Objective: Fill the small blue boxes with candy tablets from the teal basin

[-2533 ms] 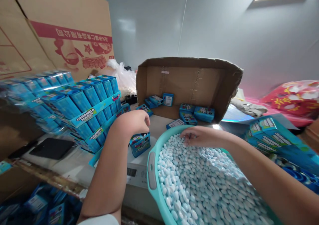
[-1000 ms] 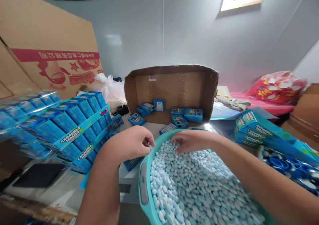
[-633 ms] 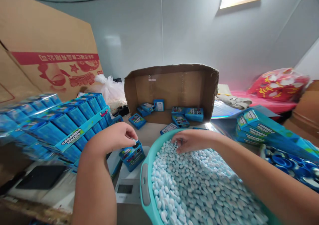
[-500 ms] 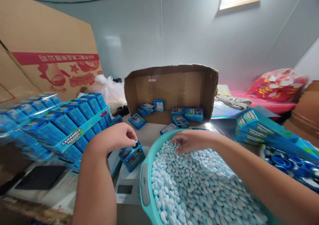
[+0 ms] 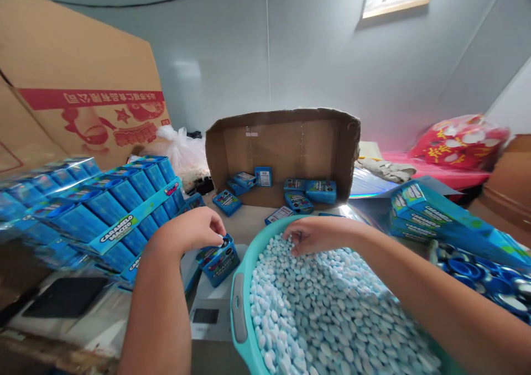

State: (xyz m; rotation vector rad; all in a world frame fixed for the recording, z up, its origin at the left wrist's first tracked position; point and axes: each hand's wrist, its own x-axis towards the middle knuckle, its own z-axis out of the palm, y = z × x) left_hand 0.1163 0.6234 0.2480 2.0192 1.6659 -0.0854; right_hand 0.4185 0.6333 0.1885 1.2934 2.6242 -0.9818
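Grey walls (image 5: 232, 60) back the cluttered table (image 5: 251, 223); left fingers (image 5: 217, 224) pinch one candy (image 5: 222, 240), right fingers (image 5: 299, 247) curl, contents unclear.

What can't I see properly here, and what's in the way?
Head view:
How full the small blue box is: the left hand partly covers its top.
Whether the right hand holds candies: its curled fingers hide the palm.
Any number on the scale display: too small and blurred.
The bottom of the turquoise basin: candies cover it; the picture's lower edge cuts off its near side.
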